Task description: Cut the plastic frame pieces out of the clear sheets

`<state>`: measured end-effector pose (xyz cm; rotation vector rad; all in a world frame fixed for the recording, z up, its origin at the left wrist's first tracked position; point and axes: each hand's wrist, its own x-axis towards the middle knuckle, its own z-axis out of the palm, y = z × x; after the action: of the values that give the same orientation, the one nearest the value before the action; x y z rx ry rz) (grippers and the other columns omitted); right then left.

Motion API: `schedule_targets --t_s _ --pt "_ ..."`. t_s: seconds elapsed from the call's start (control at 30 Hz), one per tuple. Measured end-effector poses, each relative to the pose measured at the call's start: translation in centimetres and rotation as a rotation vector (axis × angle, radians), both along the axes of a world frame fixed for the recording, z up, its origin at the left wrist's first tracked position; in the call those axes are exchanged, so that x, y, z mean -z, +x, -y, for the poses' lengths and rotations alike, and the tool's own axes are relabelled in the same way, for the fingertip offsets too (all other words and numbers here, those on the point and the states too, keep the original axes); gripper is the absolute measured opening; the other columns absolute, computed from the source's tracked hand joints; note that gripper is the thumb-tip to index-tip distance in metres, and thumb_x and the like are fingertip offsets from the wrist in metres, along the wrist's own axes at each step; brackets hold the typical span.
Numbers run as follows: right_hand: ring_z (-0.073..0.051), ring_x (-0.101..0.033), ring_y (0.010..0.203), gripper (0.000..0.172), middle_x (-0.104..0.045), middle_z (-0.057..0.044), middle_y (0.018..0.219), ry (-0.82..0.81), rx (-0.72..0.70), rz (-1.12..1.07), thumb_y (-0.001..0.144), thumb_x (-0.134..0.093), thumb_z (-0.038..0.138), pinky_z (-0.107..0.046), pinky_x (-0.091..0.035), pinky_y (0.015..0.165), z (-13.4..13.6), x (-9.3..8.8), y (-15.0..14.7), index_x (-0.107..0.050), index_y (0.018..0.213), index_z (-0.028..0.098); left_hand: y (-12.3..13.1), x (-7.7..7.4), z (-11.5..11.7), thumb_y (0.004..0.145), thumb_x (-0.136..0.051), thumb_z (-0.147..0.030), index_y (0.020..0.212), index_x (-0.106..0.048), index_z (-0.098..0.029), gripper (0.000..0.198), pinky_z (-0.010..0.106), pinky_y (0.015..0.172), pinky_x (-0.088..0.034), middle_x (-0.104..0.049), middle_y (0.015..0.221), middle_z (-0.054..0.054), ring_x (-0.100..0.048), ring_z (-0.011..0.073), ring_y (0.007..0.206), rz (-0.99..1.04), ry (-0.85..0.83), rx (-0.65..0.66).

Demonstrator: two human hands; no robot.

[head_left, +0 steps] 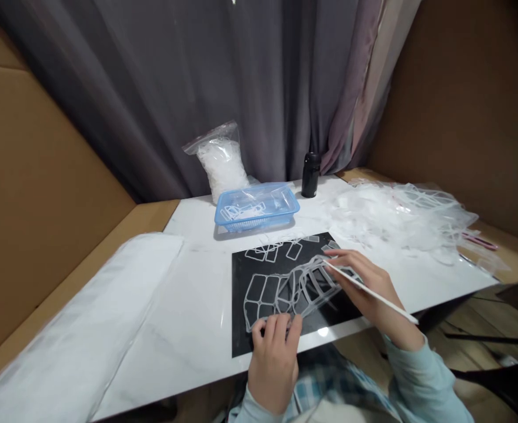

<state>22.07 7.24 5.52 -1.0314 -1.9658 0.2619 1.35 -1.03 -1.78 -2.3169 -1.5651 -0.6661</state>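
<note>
A black mat (259, 343) lies on the white table (188, 329) in front of me. On it sits a white plastic lattice of rectangular frames (285, 288), partly lifted in the middle. My left hand (274, 358) presses its curled fingers on the lattice's near edge. My right hand (367, 288) is closed on a thin white stick-like tool (373, 294), whose tip touches the lattice. A few loose frame pieces (280, 249) lie at the mat's far edge.
A blue basket (256, 207) with loose pieces stands behind the mat. A clear bag of white parts (221, 161) and a black bottle (310, 174) stand by the grey curtain. A heap of plastic scrap (400, 217) lies right; a white roll (77, 335) left.
</note>
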Motion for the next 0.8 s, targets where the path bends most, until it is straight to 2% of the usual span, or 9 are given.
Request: schedule_targets --t_s 0.1,0.17,0.27,0.33,0.53,0.7,0.8 --pt "-0.018 -0.065 0.098 0.008 -0.067 -0.003 0.108 -0.242 -0.129 0.004 0.101 -0.053 0.029 -0.028 -0.051 0.083 0.7 0.9 0.3 -0.060 0.103 0.025 -0.1 0.1 0.0 0.062 -0.053 0.003 0.127 -0.057 -0.028 0.073 0.040 0.086 -0.034 -0.055 0.093 0.001 -0.051 0.0213 0.088 -0.015 0.004 0.020" --pt "-0.019 -0.065 0.100 0.009 -0.067 -0.003 0.111 -0.344 -0.185 0.033 0.101 -0.054 0.030 -0.029 -0.051 0.085 0.9 1.9 0.4 -0.060 0.103 0.024 -0.2 0.3 -0.1 0.063 -0.054 0.003 0.131 -0.055 -0.032 0.076 0.040 0.083 -0.034 -0.052 0.088 0.000 -0.049 0.0207 0.084 -0.016 0.022 0.029" --pt "-0.020 -0.064 0.108 0.010 -0.065 -0.005 0.119 -0.407 -0.226 0.034 0.101 -0.053 0.030 -0.031 -0.049 0.090 1.0 3.2 0.4 -0.060 0.099 0.023 -0.2 0.7 -0.3 0.065 -0.057 0.001 0.131 -0.057 -0.033 0.074 0.038 0.080 -0.033 -0.050 0.085 0.000 -0.046 0.0199 0.079 -0.020 0.045 0.030" --pt "-0.021 -0.062 0.111 0.012 -0.065 -0.006 0.120 -0.409 -0.233 0.024 0.101 -0.053 0.030 -0.033 -0.048 0.093 1.2 3.5 0.4 -0.061 0.098 0.023 -0.2 0.8 -0.3 0.065 -0.058 0.000 0.131 -0.057 -0.033 0.074 0.038 0.080 -0.033 -0.050 0.085 0.000 -0.045 0.0197 0.078 -0.027 0.045 0.028" --pt "-0.025 -0.058 0.114 0.019 -0.065 -0.009 0.117 -0.463 -0.275 0.058 0.101 -0.052 0.034 -0.041 -0.047 0.098 2.1 2.6 0.8 -0.061 0.089 0.022 -0.2 0.5 -0.2 0.067 -0.058 0.000 0.133 -0.056 -0.033 0.074 0.038 0.079 -0.033 -0.049 0.084 0.000 -0.045 0.0195 0.079 -0.047 0.016 0.030" --pt "-0.022 -0.061 0.098 0.017 -0.065 -0.008 0.105 -0.433 -0.312 0.165 0.103 -0.048 0.030 -0.037 -0.050 0.089 1.9 1.8 1.1 -0.062 0.107 0.022 -0.2 0.5 -0.2 0.066 -0.058 0.001 0.132 -0.057 -0.033 0.074 0.038 0.079 -0.033 -0.049 0.084 0.000 -0.044 0.0202 0.079 -0.052 0.031 0.026" --pt "-0.020 -0.063 0.093 0.014 -0.066 -0.006 0.101 -0.425 -0.337 0.198 0.102 -0.050 0.030 -0.032 -0.051 0.083 0.8 0.8 1.3 -0.061 0.103 0.022 -0.2 0.4 -0.2 0.065 -0.058 0.002 0.131 -0.058 -0.033 0.075 0.038 0.078 -0.033 -0.048 0.083 0.000 -0.043 0.0202 0.078 -0.053 0.032 0.025"
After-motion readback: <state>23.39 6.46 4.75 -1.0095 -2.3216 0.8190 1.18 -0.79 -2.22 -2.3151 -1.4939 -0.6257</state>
